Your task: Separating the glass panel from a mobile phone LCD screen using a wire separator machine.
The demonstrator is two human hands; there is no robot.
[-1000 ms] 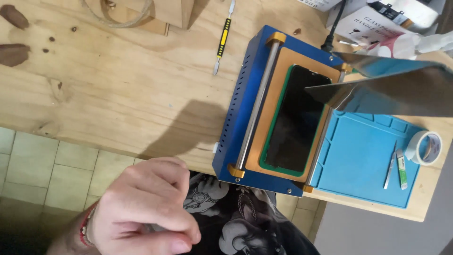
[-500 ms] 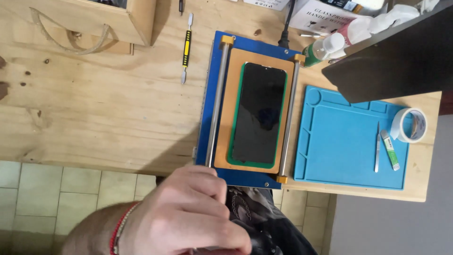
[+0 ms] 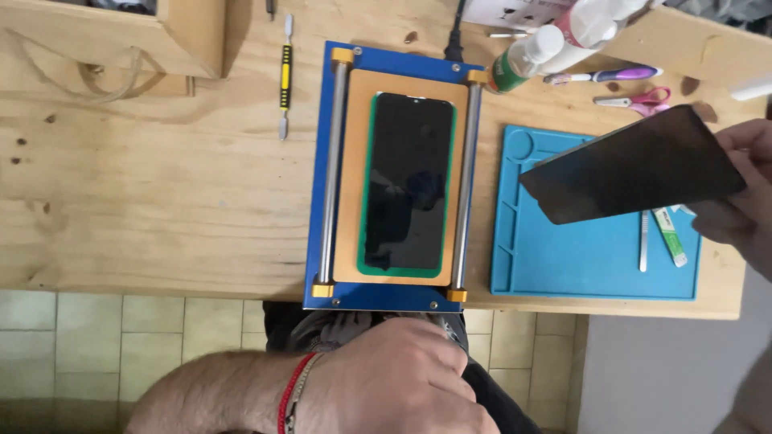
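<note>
My right hand (image 3: 744,193) comes in from the right edge and grips a thin dark glass panel (image 3: 635,165) by its end, holding it tilted above the top of a blue work mat (image 3: 587,257). My left hand (image 3: 394,378), with a red bracelet at the wrist, is curled into a fist below the table's front edge, over my lap; nothing shows in it. A black phone (image 3: 408,181) lies face up on an orange pad inside a blue fixture (image 3: 322,161) with two metal rails.
On the wooden table (image 3: 145,201) lie a yellow-and-black pry tool (image 3: 284,76), a bottle (image 3: 523,58), a purple pen (image 3: 603,75) and pink scissors (image 3: 639,99). A metal tool (image 3: 643,241) and a small tube (image 3: 669,237) rest on the mat. A wooden box (image 3: 189,32) stands at the back left.
The view has shifted and straightened. The dark panel now hangs lower, over the mat, with my right hand visible on it. My left fist stays near my lap.
</note>
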